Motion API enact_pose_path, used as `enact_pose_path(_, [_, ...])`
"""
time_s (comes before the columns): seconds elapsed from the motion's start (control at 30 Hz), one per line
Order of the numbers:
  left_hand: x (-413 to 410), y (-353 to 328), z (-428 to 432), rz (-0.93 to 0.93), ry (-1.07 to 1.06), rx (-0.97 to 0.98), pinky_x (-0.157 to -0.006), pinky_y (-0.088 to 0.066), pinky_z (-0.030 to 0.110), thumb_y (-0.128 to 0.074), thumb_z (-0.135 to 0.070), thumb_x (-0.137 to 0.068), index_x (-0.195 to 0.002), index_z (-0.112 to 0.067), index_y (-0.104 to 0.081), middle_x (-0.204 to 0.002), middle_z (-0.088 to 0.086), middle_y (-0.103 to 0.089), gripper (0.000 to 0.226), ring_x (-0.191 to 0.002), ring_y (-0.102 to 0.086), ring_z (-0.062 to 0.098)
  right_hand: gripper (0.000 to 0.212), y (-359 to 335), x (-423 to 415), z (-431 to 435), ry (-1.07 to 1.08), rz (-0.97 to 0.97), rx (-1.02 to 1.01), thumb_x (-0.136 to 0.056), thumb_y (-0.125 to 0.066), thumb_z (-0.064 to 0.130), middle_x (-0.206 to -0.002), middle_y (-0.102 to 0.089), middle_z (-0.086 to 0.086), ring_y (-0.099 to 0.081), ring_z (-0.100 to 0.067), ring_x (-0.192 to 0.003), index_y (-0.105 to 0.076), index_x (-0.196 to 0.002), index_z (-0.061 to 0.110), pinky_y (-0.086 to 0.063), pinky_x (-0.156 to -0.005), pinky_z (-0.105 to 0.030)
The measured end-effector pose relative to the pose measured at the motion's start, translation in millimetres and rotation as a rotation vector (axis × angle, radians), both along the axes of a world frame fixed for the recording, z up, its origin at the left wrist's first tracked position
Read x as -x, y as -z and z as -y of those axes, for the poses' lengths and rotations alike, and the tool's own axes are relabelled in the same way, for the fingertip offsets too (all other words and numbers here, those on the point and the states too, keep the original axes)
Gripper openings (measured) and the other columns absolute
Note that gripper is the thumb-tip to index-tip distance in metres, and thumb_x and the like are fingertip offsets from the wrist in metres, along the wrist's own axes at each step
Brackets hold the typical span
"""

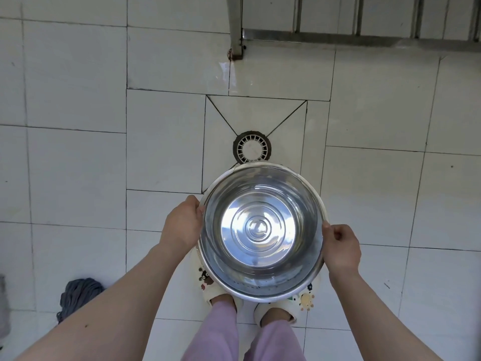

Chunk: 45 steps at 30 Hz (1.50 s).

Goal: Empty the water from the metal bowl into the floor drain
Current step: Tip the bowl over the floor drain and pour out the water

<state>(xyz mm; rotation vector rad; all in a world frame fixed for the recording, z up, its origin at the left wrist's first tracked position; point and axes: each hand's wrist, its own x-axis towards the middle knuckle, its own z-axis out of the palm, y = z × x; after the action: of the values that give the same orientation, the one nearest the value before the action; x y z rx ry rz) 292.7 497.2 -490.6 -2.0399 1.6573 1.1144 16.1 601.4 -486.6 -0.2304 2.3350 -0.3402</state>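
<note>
I hold a large shiny metal bowl (261, 230) level in front of me, above my feet. Clear water lies in it; the ringed bottom shows through. My left hand (183, 222) grips the bowl's left rim, fingers curled under the edge. My right hand (341, 250) grips the right rim, thumb on top. The round floor drain (252, 149), with a white slotted cover in a dark ring, sits in the tiled floor just beyond the bowl's far rim.
White floor tiles slope toward the drain. A metal post (236, 35) and railing (364, 37) stand at the far side, with a wet patch below the post. A grey mop head (78, 293) lies at the left. My slippered feet (276, 312) stand under the bowl.
</note>
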Motion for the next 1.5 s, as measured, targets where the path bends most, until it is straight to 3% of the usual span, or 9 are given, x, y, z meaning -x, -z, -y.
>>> enact_pose_path(0.47, [-0.2,2.5,1.9,-0.007,-0.013,0.002,-0.046,-0.027,0.027,-0.034,-0.028,-0.097,-0.083,-0.006,-0.047,-0.063,0.0,-0.051,0.029,-0.054,-0.043,0.013,0.028,2.1,1.1,0.6,0.007,0.007,0.01,-0.093,-0.054,0.036,-0.075,-0.059,0.0,-0.053,-0.018,-0.069,-0.057,-0.087,0.009,-0.041,-0.071,-0.032])
enact_pose_path(0.7, [0.1,2.0,2.3,-0.005,0.006,0.014,-0.046,-0.025,0.026,-0.035,-0.026,-0.098,-0.083,-0.006,-0.046,-0.062,-0.001,-0.049,0.027,-0.054,-0.042,0.012,0.029,1.5,0.9,-0.8,0.001,0.013,0.002,-0.092,-0.053,0.036,-0.077,-0.06,-0.003,-0.055,-0.023,-0.073,-0.057,-0.087,0.007,-0.046,-0.074,-0.038])
enact_pose_path(0.9, [1.0,1.4,2.3,-0.013,0.007,0.025,-0.046,-0.026,0.026,-0.035,-0.026,-0.097,-0.081,-0.006,-0.045,-0.062,-0.001,-0.048,0.027,-0.054,-0.041,0.012,0.029,1.5,2.4,-0.4,0.018,0.01,0.013,-0.092,-0.054,0.036,-0.074,-0.059,-0.002,-0.053,-0.019,-0.068,-0.057,-0.086,0.008,-0.04,-0.069,-0.031])
enact_pose_path(1.5, [3.4,0.8,2.1,-0.017,-0.022,0.008,-0.047,-0.027,0.027,-0.036,-0.025,-0.096,-0.083,-0.005,-0.046,-0.063,0.001,-0.05,0.025,-0.056,-0.042,0.013,0.029,1.6,4.0,-0.6,0.001,0.007,-0.003,-0.093,-0.052,0.036,-0.073,-0.058,-0.001,-0.053,-0.02,-0.068,-0.057,-0.087,0.008,-0.04,-0.069,-0.031])
